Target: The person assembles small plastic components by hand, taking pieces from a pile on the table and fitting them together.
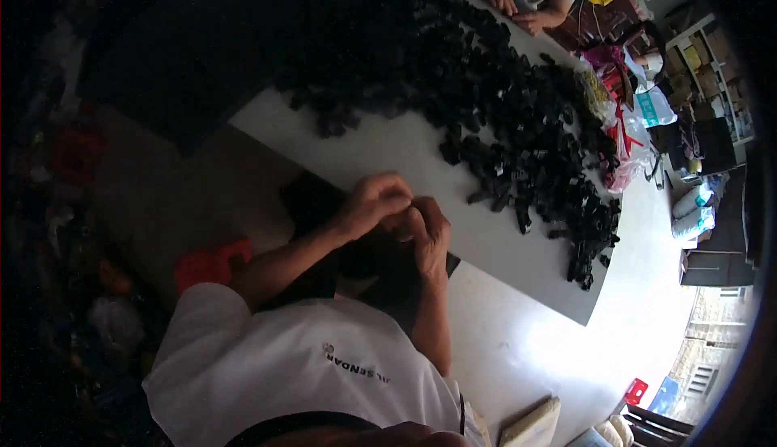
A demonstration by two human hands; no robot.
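Observation:
My left hand [374,205] and my right hand [429,233] meet above the near edge of the white table [526,253]. The fingers of both are closed in a pinch, tips together. Whatever lies between them is too small or hidden to make out. Beyond my hands a large pile of small black plastic pieces [518,135] spreads across the table, from the dark far left to the right-hand corner. Single pieces cannot be told apart well enough to name their kind.
Across the table another person's hands [514,10] rest near the far edge. Plastic bags [635,152] crowd the table's right end. A red plastic object [214,262] stands beside my left arm. Shelves [712,75] hold boxes at the far right.

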